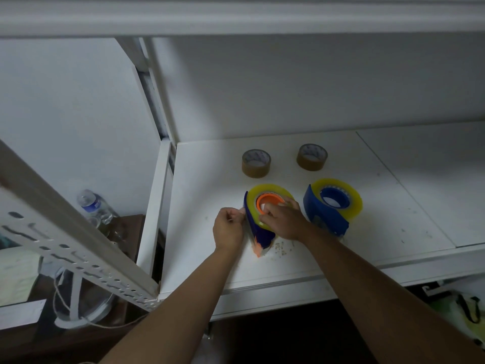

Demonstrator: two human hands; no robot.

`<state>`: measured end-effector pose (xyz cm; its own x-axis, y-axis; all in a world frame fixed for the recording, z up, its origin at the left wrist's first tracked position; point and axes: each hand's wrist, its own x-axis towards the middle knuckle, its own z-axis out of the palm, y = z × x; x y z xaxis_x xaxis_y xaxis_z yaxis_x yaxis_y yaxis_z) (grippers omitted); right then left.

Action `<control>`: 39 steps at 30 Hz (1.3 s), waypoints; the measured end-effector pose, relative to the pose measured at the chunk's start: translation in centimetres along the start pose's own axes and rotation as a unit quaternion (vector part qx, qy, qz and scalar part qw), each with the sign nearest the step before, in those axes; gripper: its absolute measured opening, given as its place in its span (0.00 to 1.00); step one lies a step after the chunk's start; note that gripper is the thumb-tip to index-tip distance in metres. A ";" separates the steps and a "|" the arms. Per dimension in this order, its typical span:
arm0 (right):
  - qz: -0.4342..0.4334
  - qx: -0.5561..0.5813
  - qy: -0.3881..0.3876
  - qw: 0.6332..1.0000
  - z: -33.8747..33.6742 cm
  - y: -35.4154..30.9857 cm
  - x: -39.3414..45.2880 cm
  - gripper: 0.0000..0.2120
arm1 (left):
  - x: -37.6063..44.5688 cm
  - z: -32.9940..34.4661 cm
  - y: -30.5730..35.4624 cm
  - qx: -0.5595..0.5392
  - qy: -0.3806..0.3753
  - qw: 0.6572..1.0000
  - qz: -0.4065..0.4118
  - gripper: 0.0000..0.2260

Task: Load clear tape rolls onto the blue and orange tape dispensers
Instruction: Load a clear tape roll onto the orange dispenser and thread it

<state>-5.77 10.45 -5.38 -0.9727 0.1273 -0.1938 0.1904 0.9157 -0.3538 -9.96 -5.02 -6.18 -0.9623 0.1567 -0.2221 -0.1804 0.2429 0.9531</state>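
Down on the white shelf (210,179), both hands work at the orange-hubbed tape dispenser (258,232), which lies near the middle with a clear tape roll (270,189) seated on its orange hub (269,202). At the dispenser's 9 o'clock, the left hand (228,229) is curled, pinching at the blue body's edge. The right hand (284,222) at 3 o'clock rests across the roll, fingers curled on its rim and hub. Just beside it at 3 o'clock lies the blue tape dispenser (325,215) carrying a second clear roll (351,198). Two brown tape rolls (256,164) (311,157) stand at 12 o'clock. A water bottle (94,206) lies off the shelf at 9 o'clock.
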 end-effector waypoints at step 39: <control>0.008 0.028 0.027 0.999 0.0 -0.3 -0.6 0.15 | -4.9 0.7 6.0 -0.200 -0.181 0.937 -0.222 0.20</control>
<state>-5.27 10.08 -5.16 -0.9750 0.1631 -0.1509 0.2113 0.8908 -0.4022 -6.21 -3.66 0.51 -0.6560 0.4567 -0.6010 -0.6779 -0.0063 0.7351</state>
